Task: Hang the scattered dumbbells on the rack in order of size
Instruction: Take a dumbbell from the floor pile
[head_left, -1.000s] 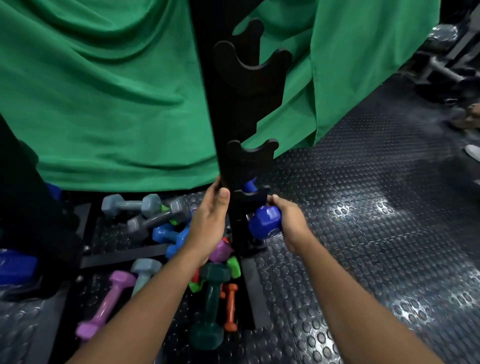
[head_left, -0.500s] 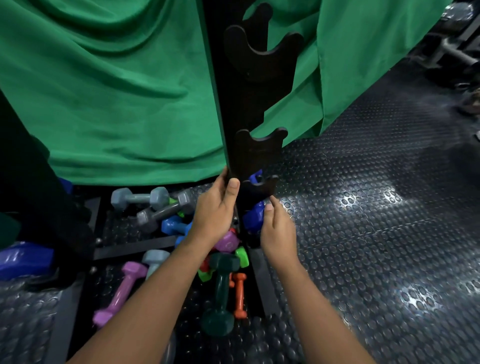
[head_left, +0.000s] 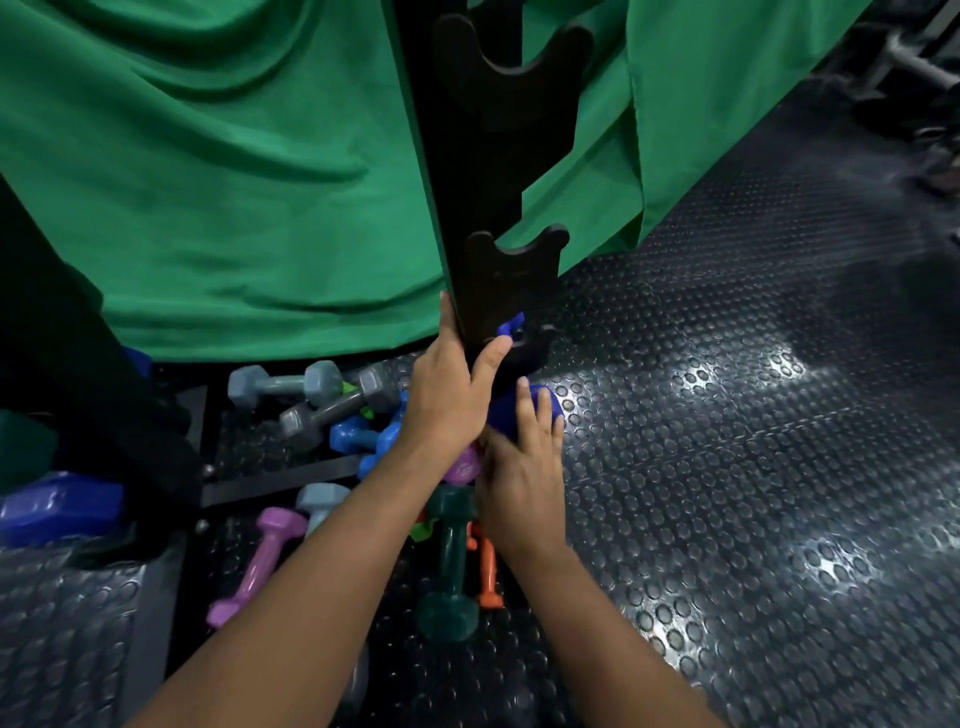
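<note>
A tall black rack (head_left: 498, 280) with forked cradles rises up the middle of the view. My left hand (head_left: 452, 395) grips the rack's upright at its low part, thumb wrapped round the front. My right hand (head_left: 524, 462) lies over the head of a dark blue dumbbell (head_left: 501, 418) sitting at the lowest cradle, fingers curved on it. A second bit of dark blue (head_left: 511, 326) shows in the cradle just above. Loose dumbbells lie at the rack's foot: grey ones (head_left: 283, 384), light blue (head_left: 358, 434), purple (head_left: 260, 566), dark green (head_left: 449, 571) and orange (head_left: 488, 566).
A green cloth (head_left: 234, 182) hangs behind the rack. The floor is black studded rubber (head_left: 753, 467). A large blue weight (head_left: 57, 506) lies at far left beside a dark post (head_left: 104, 374). Gym equipment (head_left: 914, 67) stands at the far upper right.
My right hand carried the dark blue dumbbell from the rack's right side in against the lowest cradle and now lies over its head. My left hand stayed on the upright.
</note>
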